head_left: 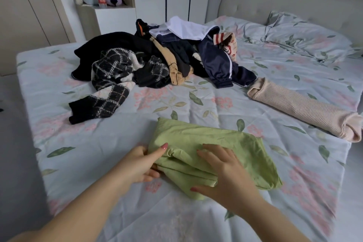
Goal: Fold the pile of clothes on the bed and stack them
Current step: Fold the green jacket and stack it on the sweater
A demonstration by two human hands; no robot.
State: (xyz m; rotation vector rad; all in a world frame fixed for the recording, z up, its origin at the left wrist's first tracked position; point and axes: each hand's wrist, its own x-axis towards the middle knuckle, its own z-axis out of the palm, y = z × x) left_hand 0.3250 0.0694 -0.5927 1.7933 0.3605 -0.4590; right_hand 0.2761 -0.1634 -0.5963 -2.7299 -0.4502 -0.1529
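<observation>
Light-green thin cotton garment (241,143), part-folded on the floral-sheeted bed (82,139). Left hand (140,165) pinches its left edge; right hand (225,171) presses flat, fingers straight. Probably light and limp: best held by its edges.

**Where things lie on the bed**

The pile of clothes (157,55) sits toward the far side of the bed (196,104). Before it, at the near edge, lies the folded garment (245,153). A rolled garment (304,108) lies right of both. The pillow (306,39) rests far right, behind.
</observation>
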